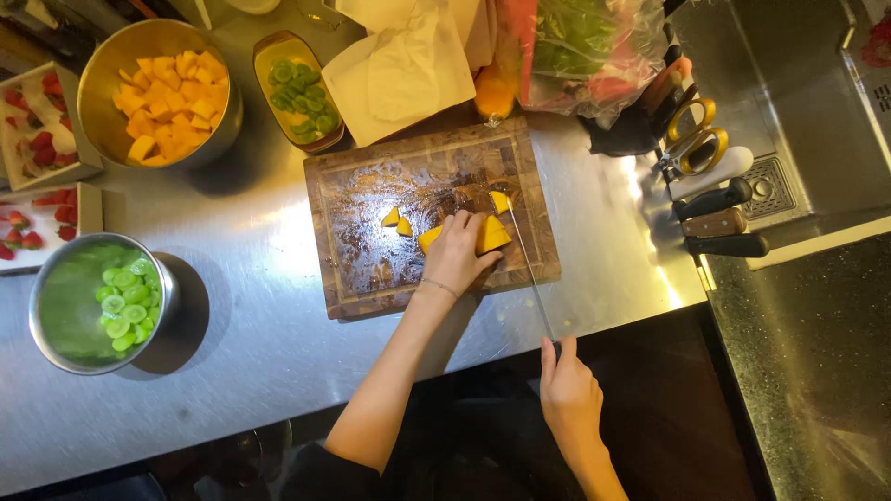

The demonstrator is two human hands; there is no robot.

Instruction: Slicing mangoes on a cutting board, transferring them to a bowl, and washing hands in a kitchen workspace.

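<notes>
My left hand [457, 252] presses down on a piece of orange mango [492, 235] on the wet wooden cutting board [371, 269]. My right hand [568, 394] grips the handle of a long knife [525, 260], whose blade runs up along the right side of the mango. Small cut mango chunks [397, 222] lie left of my fingers, and one more chunk [501, 201] sits by the blade tip.
A steel bowl of mango cubes [167, 93], an oval dish of green grapes [299, 93], a steel bowl of sliced grapes [102, 301] and strawberry boxes [37, 218] stand to the left. Scissors [691, 139] and knife handles [719, 223] lie by the sink [798, 111]. White paper [399, 70] and bagged greens [580, 46] sit behind the board.
</notes>
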